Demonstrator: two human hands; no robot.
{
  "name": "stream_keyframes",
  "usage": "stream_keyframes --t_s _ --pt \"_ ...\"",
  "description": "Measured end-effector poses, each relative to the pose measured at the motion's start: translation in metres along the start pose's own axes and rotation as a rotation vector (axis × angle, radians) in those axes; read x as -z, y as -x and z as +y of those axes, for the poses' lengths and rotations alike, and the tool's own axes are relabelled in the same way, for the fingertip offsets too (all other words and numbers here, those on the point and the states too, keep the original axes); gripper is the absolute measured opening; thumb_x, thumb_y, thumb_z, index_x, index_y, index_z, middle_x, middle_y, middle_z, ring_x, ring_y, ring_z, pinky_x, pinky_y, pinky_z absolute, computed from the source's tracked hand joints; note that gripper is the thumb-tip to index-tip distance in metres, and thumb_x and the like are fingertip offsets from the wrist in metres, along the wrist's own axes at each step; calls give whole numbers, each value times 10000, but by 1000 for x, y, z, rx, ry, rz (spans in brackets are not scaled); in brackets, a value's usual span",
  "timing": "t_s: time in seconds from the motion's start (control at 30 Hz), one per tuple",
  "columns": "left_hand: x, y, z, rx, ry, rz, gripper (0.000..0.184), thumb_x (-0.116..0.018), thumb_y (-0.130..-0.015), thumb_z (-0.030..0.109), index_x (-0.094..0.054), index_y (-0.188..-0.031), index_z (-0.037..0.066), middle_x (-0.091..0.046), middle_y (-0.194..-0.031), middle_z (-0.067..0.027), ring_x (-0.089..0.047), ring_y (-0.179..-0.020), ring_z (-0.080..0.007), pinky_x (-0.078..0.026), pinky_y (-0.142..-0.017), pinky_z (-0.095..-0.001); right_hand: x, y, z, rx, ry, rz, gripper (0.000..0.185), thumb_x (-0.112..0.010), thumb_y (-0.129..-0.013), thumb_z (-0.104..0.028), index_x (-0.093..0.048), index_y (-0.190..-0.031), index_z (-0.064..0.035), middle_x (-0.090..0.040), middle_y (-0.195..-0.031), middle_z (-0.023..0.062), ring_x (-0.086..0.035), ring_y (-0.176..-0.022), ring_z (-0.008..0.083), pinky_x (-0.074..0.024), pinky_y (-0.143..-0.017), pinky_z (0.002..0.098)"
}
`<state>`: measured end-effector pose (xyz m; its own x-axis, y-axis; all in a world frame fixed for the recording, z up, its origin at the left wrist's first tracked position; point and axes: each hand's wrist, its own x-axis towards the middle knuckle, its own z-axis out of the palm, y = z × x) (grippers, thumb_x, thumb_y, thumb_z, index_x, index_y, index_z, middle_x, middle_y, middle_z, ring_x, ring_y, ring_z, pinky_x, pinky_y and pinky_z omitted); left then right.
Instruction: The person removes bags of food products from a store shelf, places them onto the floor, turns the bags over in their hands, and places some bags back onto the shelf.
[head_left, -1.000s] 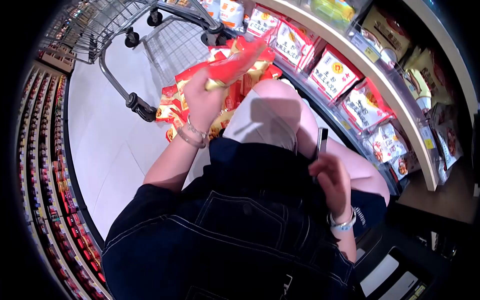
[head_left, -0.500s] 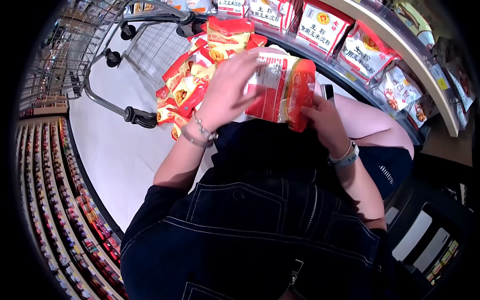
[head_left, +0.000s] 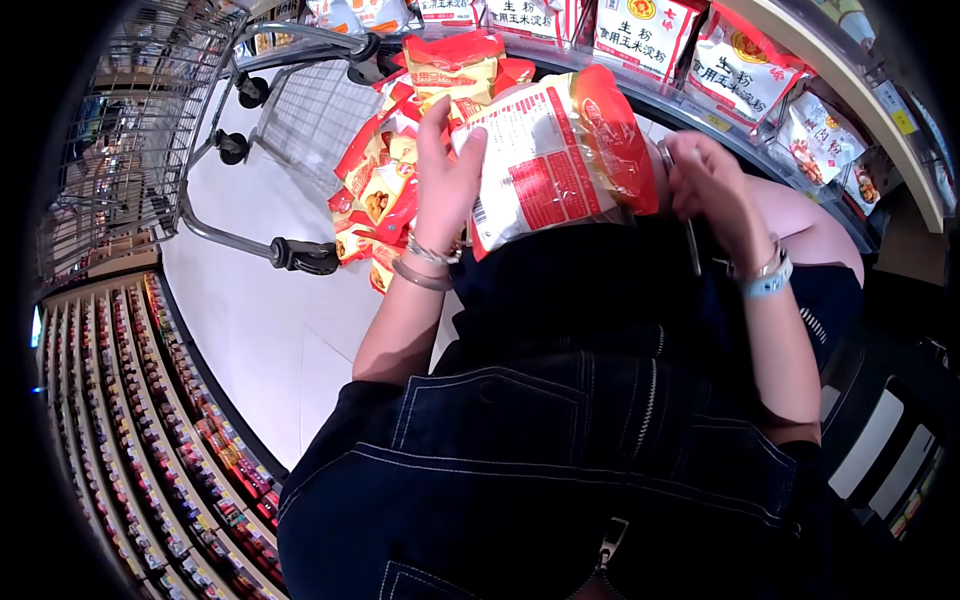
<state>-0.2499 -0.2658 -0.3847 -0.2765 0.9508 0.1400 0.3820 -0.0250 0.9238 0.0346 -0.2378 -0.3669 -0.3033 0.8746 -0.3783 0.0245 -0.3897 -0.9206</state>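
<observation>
A plastic food bag (head_left: 535, 165) with a white, red-printed back and a shiny red end leans tilted above my lap. My left hand (head_left: 448, 185) is at its left edge, the thumb over the front and the other fingers partly hidden. To the right of the bag and apart from it, my right hand (head_left: 718, 190) is closed on a slim, dark phone (head_left: 692, 240), seen nearly edge-on. Behind the left hand, several red and yellow bags (head_left: 380, 185) with pictures of golden food lie heaped on the floor.
A metal shopping cart (head_left: 150, 110) stands at the upper left, its wheel (head_left: 305, 256) near the heap. White and red starch bags (head_left: 640, 40) line the shelf along the top right. Another shelf (head_left: 150, 430) of small packages runs down the left. A dark slotted object (head_left: 880, 460) is at the lower right.
My right hand has let go of the bag's red end, moved right and taken hold of the phone. My left hand has moved from over the bag to its left edge.
</observation>
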Motion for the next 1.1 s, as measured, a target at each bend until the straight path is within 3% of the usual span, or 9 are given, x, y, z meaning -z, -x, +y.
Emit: stream_keyframes --t_s 0.1,0.17,0.43,0.6,0.7,0.73,0.9,1.0,1.1 --pt "14 -8 6 301 342 -61 562 -576 -837 149 -293 -1292 -20 -482 -1151 -160 -488 -1052 -182 -435 -857 -303 -11 28 31 -156 -285 -233 362 -526 -878 -337 -458 -1107 -65 -556 -828 58 -566 -618 104 -478 -513 205" --pt "22 -14 0 461 620 -216 564 -565 -843 119 -272 -1300 -33 -524 -1098 -138 -538 -985 -169 -460 -821 -282 -33 41 32 -173 -160 -302 406 -505 -889 -328 -439 -1169 -42 -572 -870 85 -585 -654 129 -492 -538 228" --pt "36 -4 1 627 876 -550 377 -548 -855 89 -436 -1186 -53 -585 -1060 -128 -608 -910 -158 -516 -768 -254 -49 7 30 -56 -263 -65 345 -448 -912 -365 -540 -1028 -53 -621 -869 63 -606 -747 129 -492 -618 236" --pt "31 15 8 556 831 -719 376 -576 -824 48 -463 -1171 -41 -583 -1095 -114 -593 -958 -142 -489 -803 -232 -42 -19 16 76 -308 -131 329 -469 -900 -369 -539 -1014 -68 -610 -898 17 -597 -739 106 -488 -647 247" --pt "19 27 19 447 686 -608 366 -555 -829 43 -462 -1171 -48 -565 -1123 -117 -574 -986 -164 -459 -863 -275 -49 -20 11 79 -302 -51 339 -468 -897 -384 -528 -1017 -73 -605 -890 18 -589 -740 97 -480 -642 228" --pt "20 28 23 436 664 -652 374 -550 -820 19 -457 -1177 -41 -549 -1151 -115 -551 -1026 -166 -430 -903 -288 -52 -21 11 81 -422 -28 281 -446 -927 -246 -535 -979 15 -608 -925 77 -582 -800 111 -480 -708 254" --pt "12 47 38 276 741 -672 419 -572 -798 52 -441 -1187 -34 -558 -1119 -116 -545 -1031 -195 -450 -863 -293 -55 -35 32 134 -543 8 195 -460 -918 -175 -524 -949 7 -610 -914 86 -598 -779 130 -488 -718 261" --pt "10 41 34 612 803 -652 389 -585 -806 75 -459 -1158 -34 -564 -1109 -129 -570 -997 -207 -475 -843 -297 -60 -32 24 106 -537 28 213 -461 -919 -193 -529 -957 5 -615 -918 99 -611 -812 147 -495 -736 273" --pt "11 43 32 632 849 -645 391 -574 -838 155 -445 -1158 -30 -553 -1122 -144 -566 -1009 -229 -466 -881 -336 -66 -23 13 79 -594 -28 259 -464 -918 -217 -527 -1022 12 -611 -987 111 -615 -862 161 -494 -778 284"
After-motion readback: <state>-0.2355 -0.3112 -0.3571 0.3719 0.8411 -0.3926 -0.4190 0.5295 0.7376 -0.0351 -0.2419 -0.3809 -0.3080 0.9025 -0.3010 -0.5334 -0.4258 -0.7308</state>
